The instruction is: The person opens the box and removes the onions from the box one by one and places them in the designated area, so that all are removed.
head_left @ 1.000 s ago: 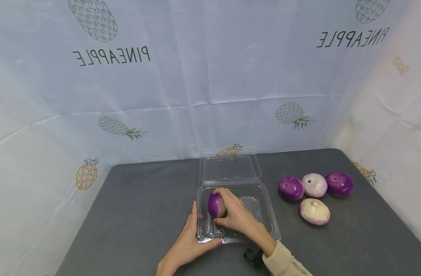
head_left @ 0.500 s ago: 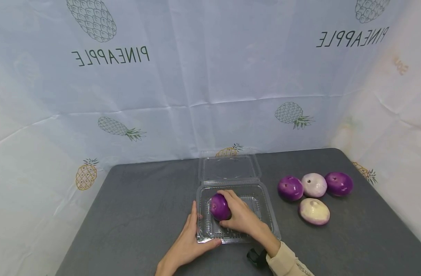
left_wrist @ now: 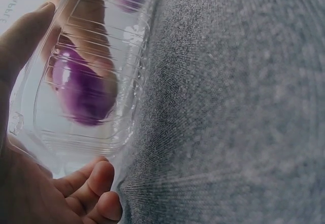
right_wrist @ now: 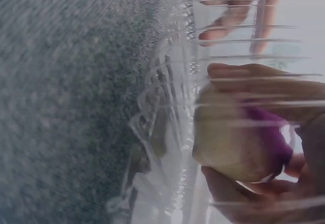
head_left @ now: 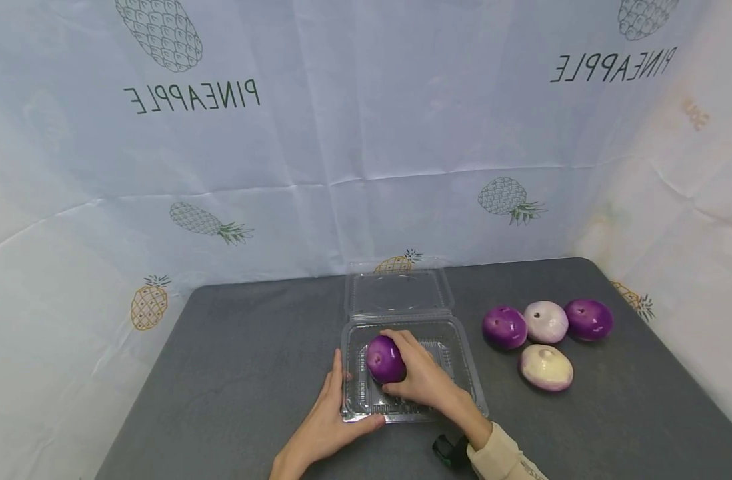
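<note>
My right hand (head_left: 423, 373) grips a glossy purple-and-cream vegetable (head_left: 385, 360), round and onion-like, inside a clear plastic clamshell box (head_left: 469, 373). Thumb and fingers lie on opposite sides of it; in the right wrist view the cream part of the vegetable (right_wrist: 223, 132) shows through the box wall. In the head view, its purple end points left. My left hand (head_left: 327, 423) touches the box's near left corner, fingers along the left side and thumb at the front edge. Seen from the left wrist, the purple vegetable (left_wrist: 84, 89) appears through the ribbed wall.
The box's lid (head_left: 399, 293) lies folded back towards the patterned curtain (head_left: 366, 133). Several similar vegetables sit right of the box on the dark grey table (head_left: 252, 360): a purple one (head_left: 505, 327), a whitish one (head_left: 547, 323), another purple one (head_left: 589, 320) and a cream one (head_left: 547, 368).
The vegetable in my right hand has turned, so its purple dimpled end now shows, and it has shifted slightly right with the hand. My left hand has stayed at the corner.
</note>
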`<state>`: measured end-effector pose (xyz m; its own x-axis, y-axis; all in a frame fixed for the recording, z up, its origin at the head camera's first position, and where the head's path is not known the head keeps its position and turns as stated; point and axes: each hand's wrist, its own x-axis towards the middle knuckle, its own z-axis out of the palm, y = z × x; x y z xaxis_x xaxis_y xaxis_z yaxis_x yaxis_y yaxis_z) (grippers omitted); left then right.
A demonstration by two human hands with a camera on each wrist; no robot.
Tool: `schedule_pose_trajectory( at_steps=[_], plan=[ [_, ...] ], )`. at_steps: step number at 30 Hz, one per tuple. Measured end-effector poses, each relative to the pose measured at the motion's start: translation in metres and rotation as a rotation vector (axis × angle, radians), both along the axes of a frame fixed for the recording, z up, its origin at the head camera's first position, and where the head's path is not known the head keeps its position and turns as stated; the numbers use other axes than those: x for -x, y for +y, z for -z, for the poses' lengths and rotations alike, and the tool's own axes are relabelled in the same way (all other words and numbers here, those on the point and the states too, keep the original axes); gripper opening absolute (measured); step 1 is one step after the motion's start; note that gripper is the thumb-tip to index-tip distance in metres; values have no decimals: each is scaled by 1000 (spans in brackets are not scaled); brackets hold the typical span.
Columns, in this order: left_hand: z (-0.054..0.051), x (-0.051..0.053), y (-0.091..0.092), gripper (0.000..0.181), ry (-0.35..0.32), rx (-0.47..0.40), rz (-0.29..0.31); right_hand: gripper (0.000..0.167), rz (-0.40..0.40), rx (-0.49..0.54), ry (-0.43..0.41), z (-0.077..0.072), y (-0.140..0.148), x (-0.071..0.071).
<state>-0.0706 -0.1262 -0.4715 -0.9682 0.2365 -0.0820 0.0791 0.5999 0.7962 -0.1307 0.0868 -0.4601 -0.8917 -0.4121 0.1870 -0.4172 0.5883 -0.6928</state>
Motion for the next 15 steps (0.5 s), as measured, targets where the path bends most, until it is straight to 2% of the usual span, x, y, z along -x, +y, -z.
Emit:
schedule_pose_trajectory(
  at_steps=[7,15],
  plan=[
    [-1,-1,0,134,-9,-3,-6,93,43,28,-7,-7,7,-4],
    [0,-1,0,135,-11,-18,-2,99,83,25,37,-15,21,-13]
  ],
)
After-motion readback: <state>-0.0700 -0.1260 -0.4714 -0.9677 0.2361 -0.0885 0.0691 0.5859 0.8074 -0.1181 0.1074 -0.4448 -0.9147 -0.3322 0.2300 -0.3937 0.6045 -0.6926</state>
